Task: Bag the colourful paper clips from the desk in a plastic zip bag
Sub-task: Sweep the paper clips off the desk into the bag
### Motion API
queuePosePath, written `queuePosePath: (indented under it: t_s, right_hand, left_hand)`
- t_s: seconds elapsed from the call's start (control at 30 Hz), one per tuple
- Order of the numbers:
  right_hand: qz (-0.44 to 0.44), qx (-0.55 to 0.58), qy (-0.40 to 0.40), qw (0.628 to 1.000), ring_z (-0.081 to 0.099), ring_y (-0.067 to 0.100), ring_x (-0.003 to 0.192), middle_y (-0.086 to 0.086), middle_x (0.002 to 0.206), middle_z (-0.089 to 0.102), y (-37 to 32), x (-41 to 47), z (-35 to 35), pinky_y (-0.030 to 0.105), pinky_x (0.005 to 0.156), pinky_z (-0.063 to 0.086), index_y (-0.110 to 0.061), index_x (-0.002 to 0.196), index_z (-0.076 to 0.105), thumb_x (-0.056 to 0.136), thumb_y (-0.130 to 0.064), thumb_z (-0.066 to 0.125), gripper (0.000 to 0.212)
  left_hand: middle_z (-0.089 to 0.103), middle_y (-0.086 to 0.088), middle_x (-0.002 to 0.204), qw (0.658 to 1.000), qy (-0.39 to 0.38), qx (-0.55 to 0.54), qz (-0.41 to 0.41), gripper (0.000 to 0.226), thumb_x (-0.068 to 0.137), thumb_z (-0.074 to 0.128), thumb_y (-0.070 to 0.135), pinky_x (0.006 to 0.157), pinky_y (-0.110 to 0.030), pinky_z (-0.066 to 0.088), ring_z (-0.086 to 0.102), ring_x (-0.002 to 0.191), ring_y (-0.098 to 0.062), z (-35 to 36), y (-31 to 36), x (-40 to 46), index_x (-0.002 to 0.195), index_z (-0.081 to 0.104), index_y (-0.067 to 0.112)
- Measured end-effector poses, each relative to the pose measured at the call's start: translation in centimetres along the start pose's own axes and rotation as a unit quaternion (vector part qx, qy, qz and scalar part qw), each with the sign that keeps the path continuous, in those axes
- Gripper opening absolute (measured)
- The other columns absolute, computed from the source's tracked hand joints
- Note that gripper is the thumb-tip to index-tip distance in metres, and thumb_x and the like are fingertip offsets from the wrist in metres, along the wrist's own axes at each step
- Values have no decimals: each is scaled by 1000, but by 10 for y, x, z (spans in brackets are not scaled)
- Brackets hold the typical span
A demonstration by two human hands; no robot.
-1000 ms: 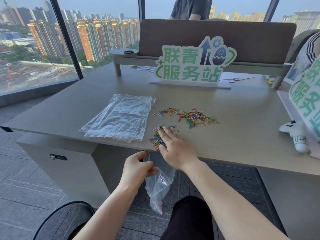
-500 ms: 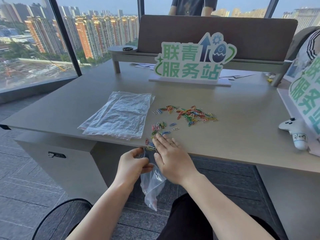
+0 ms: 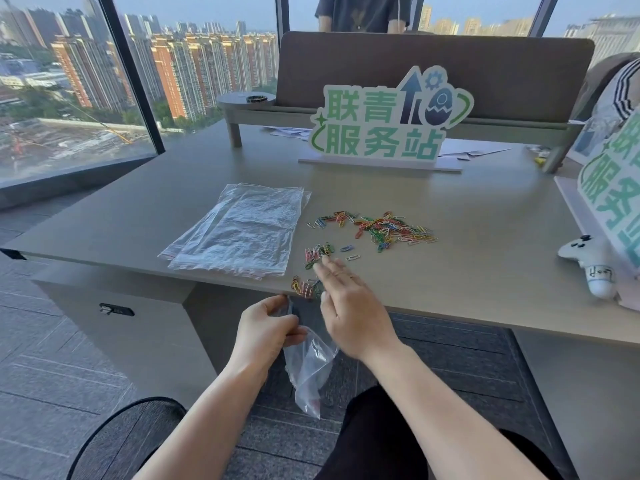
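Note:
My left hand [image 3: 266,322] pinches the mouth of a clear zip bag [image 3: 310,368] just under the desk's front edge [image 3: 450,315]; the bag hangs down with a few clips inside. My right hand [image 3: 349,299] lies with fingers straight over the edge, fingertips near a small cluster of paper clips [image 3: 317,252]. Another small bunch of clips [image 3: 304,288] sits at the very edge beside that hand. The main colourful pile [image 3: 384,228] lies farther back on the desk.
A stack of spare clear zip bags [image 3: 242,230] lies left of the clips. A green-lettered sign [image 3: 388,123] stands behind, another sign [image 3: 613,188] and a white toy figure [image 3: 588,265] at the right. A person stands beyond the divider panel [image 3: 433,67].
My right hand swept a bunch of clips back toward the desk edge, then moved forward again to the small cluster. My left hand kept the bag under the edge.

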State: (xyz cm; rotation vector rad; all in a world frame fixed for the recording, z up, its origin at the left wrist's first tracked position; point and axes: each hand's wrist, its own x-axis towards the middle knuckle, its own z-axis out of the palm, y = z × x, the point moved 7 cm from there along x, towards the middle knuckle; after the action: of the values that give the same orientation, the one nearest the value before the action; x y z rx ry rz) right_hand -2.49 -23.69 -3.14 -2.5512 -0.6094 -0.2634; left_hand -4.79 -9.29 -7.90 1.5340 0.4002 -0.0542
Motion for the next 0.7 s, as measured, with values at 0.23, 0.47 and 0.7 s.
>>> queuePosePath:
  t_s: [0.23,0.47,0.7]
  right_hand:
    - [24,-64,-97,993,4,14,148,2,161,10,19,28,15,32,120,0,-18,153,16,102,-32,25,54]
    - [-29,-74,-86,993,9,17,148,4,161,13,1,23,25,34,119,1,-19,152,18,101,-31,27,53]
    - [-62,-89,-86,990,9,18,148,3,161,15,-8,19,32,35,119,2,-19,151,22,96,-33,21,57]
  left_hand:
    - [63,-21,128,1000,-2,-1,-2,54,83,59,-11,55,-21,58,73,59,-18,-1,-2,3,136,52,-2]
    - [68,-15,117,1000,0,1,7,47,83,58,-12,56,-22,59,73,63,-21,-1,2,-1,128,58,0]
    - [72,-10,103,1000,4,-18,16,46,81,59,-14,58,-22,60,70,56,-15,-2,6,-3,119,60,12]
